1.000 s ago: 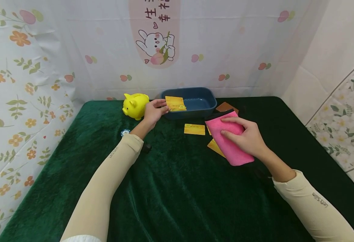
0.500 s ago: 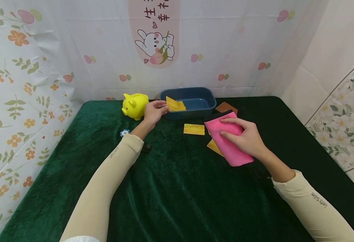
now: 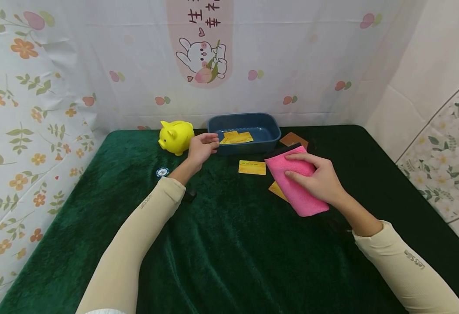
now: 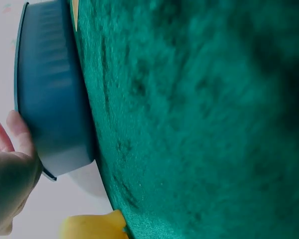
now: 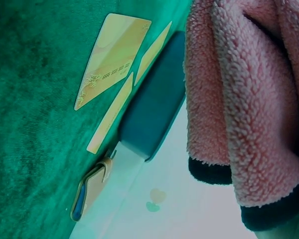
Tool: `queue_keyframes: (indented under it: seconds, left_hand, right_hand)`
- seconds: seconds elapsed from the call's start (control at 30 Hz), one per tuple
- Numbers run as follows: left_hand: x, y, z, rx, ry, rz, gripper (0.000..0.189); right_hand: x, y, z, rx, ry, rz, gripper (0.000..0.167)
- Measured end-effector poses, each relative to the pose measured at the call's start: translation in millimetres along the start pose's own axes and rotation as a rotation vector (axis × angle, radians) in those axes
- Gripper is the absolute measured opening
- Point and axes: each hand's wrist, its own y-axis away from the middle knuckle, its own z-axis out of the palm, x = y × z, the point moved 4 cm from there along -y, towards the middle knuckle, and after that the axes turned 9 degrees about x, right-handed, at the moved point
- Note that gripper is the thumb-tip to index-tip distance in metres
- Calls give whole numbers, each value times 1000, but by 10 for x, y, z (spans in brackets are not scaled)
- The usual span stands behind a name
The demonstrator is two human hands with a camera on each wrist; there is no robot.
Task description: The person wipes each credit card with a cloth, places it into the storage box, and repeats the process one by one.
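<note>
Fingers loosely extended, my left hand [image 3: 203,148] hovers at the left rim of a blue plastic bin [image 3: 258,147] and holds nothing. Inside the bin lie yellow bank cards [image 3: 239,138], overlapping. The left wrist view has the same hand [image 4: 12,169] beside the bin's outer wall [image 4: 55,99]. My right hand [image 3: 317,174] grips a folded pink fleecy cloth [image 3: 292,187] with a black edge, raised over the table. One yellow card [image 3: 252,167] lies before the bin; another [image 3: 278,191] is partly hidden by the cloth. Three cards on the table show in the right wrist view.
A yellow piggy bank [image 3: 176,137] stands left of the bin. Nearer me are a blue-and-white poker chip [image 3: 162,172] and a small black object [image 3: 189,195] by the left sleeve. A brown leather item [image 3: 292,139] lies right of the bin. Dark green velvet [image 3: 214,253] covers the table.
My left hand has let go of a yellow card, which dropped flat into the bin with the other card there. The right hand and pink cloth have barely moved.
</note>
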Motion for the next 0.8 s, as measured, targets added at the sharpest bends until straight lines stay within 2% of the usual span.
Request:
queue_keyframes:
  seconds: [0.23,0.47,0.8]
  left_hand:
    - [6,173,55,-95,-28,15,27]
    - [48,388,132,-221,-63,13,31]
    - [100,745,347,-360,-171,40,24]
  right_hand:
    - [-22,15,-23,-6,-3,0,38]
    - [-31,39,-62,-5,8,11,37]
    - [-22,118,-142,-1,13,34,36]
